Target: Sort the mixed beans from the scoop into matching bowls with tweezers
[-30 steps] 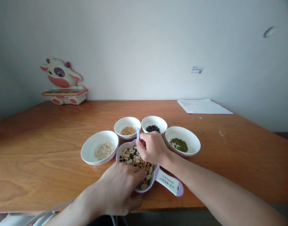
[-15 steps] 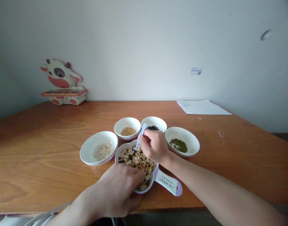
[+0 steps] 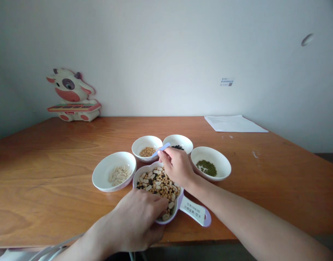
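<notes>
A white-and-lilac handled bowl (image 3: 179, 197) holds mixed peanuts, yellow beans and dark beans. My left hand (image 3: 136, 217) is closed on its near left rim, with some fingers hidden. My right hand (image 3: 177, 165) pinches a thin lilac plastic stick (image 3: 163, 147) above the far side. The stick's lower end points left, near the small bowl of yellow beans (image 3: 148, 152); I see nothing on its tip. Behind my right hand stands a bowl of black beans (image 3: 178, 137). A bowl of green beans (image 3: 220, 166) is to the right, and one with white peanut halves (image 3: 102, 172) to the left.
A toy cow with a keyboard (image 3: 74, 96) stands at the back left of the wooden table (image 3: 46, 174). White papers (image 3: 234, 124) lie at the back right against the wall. The bowl's labelled handle (image 3: 195, 210) points to the near right, and cables show at the lower left.
My right hand has lifted the stick's tip out of the mixed beans and tilted it flatter, toward the yellow bean bowl. The left hand and the bowls have stayed put.
</notes>
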### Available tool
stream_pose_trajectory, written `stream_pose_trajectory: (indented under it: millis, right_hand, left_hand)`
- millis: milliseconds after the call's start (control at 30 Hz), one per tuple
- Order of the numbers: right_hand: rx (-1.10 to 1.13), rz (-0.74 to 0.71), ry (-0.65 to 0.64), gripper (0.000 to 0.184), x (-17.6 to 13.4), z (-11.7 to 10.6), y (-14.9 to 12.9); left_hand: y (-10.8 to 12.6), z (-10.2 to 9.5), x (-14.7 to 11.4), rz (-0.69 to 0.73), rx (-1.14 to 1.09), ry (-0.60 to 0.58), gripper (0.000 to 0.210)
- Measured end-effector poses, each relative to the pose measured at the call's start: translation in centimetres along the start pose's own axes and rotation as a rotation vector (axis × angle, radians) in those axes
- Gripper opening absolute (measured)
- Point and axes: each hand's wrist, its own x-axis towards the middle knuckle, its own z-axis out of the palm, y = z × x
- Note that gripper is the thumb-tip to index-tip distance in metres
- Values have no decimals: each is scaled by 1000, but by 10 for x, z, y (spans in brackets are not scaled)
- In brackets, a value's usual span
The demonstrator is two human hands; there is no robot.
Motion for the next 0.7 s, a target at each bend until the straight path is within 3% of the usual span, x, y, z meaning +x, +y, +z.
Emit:
stream_pose_trajectory:
  millis: [167, 333, 700]
  right_hand:
    - [59, -27, 72, 33, -1, -4, -4]
    - [122, -74, 62, 29, -2, -9, -7]
    - [19, -107, -144, 28, -1, -7, -2]
  left_hand:
    - [-1, 1, 0, -6, -1, 18, 15]
    - [-1, 4, -1, -7, -1, 23, 14]
    - [-1, 1, -1, 0, 11, 22, 12]
